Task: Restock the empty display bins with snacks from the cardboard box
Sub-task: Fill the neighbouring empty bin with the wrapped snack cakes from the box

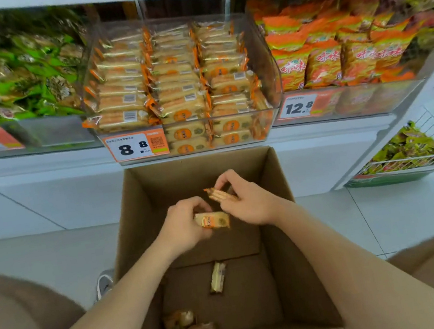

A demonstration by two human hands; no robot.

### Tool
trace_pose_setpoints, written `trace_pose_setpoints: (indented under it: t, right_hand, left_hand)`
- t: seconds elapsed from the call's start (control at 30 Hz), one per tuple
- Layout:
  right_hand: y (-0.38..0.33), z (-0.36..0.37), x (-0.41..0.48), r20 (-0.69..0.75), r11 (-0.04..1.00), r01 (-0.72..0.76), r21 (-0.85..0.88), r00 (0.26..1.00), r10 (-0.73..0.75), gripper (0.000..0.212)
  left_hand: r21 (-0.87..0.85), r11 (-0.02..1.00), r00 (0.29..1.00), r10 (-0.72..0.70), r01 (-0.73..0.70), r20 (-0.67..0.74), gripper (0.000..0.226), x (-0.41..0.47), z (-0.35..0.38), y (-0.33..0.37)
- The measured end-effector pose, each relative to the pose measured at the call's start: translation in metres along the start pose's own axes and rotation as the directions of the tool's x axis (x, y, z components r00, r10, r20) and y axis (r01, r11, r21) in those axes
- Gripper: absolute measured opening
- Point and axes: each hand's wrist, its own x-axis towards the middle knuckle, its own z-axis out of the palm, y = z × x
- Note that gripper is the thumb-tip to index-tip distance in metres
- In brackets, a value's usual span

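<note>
An open cardboard box [131, 206] stands on the floor below the shelf. Over its middle, my left hand [183, 226] grips one orange-wrapped snack pack [213, 219]. Just to the right and a little higher, my right hand [247, 202] pinches another pack [219, 194] at an angle. One more pack [218, 276] lies on the box bottom, and a few packs [187, 325] sit in its near left corner. Straight above the box, the clear display bin [269, 70] with the 8.8 price tag [136, 147] holds three stacked rows of the same packs.
A bin of green-wrapped snacks [5, 72] is on the left and a bin of orange bags [340, 53] on the right. A wire basket [407, 154] of green packets hangs at the lower right. White floor tiles surround the box; my knees frame it.
</note>
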Motion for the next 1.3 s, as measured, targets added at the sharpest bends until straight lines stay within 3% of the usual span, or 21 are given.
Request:
trace_pose_setpoints:
  t: [0.1, 0.2, 0.27, 0.47, 0.67, 0.77, 0.87, 1.0, 1.07, 1.13, 1.2, 1.3]
  right_hand:
    - [-0.027, -0.019, -0.011, -0.054, 0.98, 0.157, -0.125, 0.985, -0.165, 0.054]
    - [-0.041, -0.031, -0.021, -0.227, 0.963, 0.219, -0.16, 0.941, -0.251, 0.069]
    - [-0.051, -0.039, -0.027, -0.29, 0.954, 0.248, -0.17, 0.912, -0.289, 0.069]
    - [-0.069, -0.059, -0.037, -0.312, 0.919, 0.292, -0.264, 0.876, -0.367, 0.059]
    - [-0.075, -0.073, -0.047, -0.343, 0.87, 0.366, -0.329, 0.812, -0.471, 0.057]
    - [-0.085, -0.077, -0.051, -0.336, 0.816, 0.413, -0.405, 0.763, -0.553, 0.057]
    - [-0.095, -0.096, -0.052, -0.268, 0.843, 0.455, -0.288, 0.807, -0.527, 0.048]
    - [-0.099, -0.133, -0.051, -0.16, 0.899, 0.422, -0.119, 0.885, -0.437, 0.046]
    - [-0.101, -0.152, -0.049, -0.154, 0.904, 0.4, -0.149, 0.894, -0.421, 0.045]
    - [-0.102, -0.173, -0.044, -0.227, 0.885, 0.347, -0.31, 0.877, -0.423, 0.042]
    - [-0.098, -0.189, -0.035, -0.3, 0.815, 0.239, -0.528, 0.845, -0.442, 0.043]
    - [-0.088, -0.186, -0.016, -0.282, 0.71, 0.118, -0.694, 0.863, -0.419, 0.048]
  left_hand:
    - [-0.09, 0.994, 0.985, 0.043, -0.059, -0.168, 0.045, -0.001, -0.035, 0.022]
    - [-0.181, 0.978, 0.979, 0.069, -0.104, -0.192, 0.064, -0.006, -0.066, 0.035]
    - [-0.202, 0.971, 0.98, 0.095, -0.13, -0.175, 0.068, -0.012, -0.083, 0.042]
    - [-0.18, 0.965, 0.968, 0.156, -0.192, -0.196, 0.049, -0.025, -0.115, 0.066]
    - [-0.384, 0.899, 0.977, 0.182, -0.212, -0.112, 0.057, -0.034, -0.13, 0.095]
    - [-0.394, 0.875, 0.957, 0.219, -0.28, -0.192, 0.045, -0.035, -0.132, 0.107]
    - [-0.325, 0.879, 0.92, 0.258, -0.35, -0.294, 0.034, -0.031, -0.134, 0.117]
    - [-0.303, 0.866, 0.899, 0.302, -0.398, -0.316, 0.036, -0.02, -0.144, 0.134]
    - [-0.194, 0.884, 0.872, 0.344, -0.426, -0.35, 0.045, -0.012, -0.146, 0.139]
    - [0.109, 0.907, 0.793, 0.409, -0.406, -0.451, 0.054, -0.003, -0.145, 0.139]
    - [0.394, 0.86, 0.706, 0.498, -0.326, -0.503, 0.057, 0.006, -0.141, 0.133]
    - [0.604, 0.776, 0.734, 0.517, -0.185, -0.44, 0.067, 0.02, -0.136, 0.123]
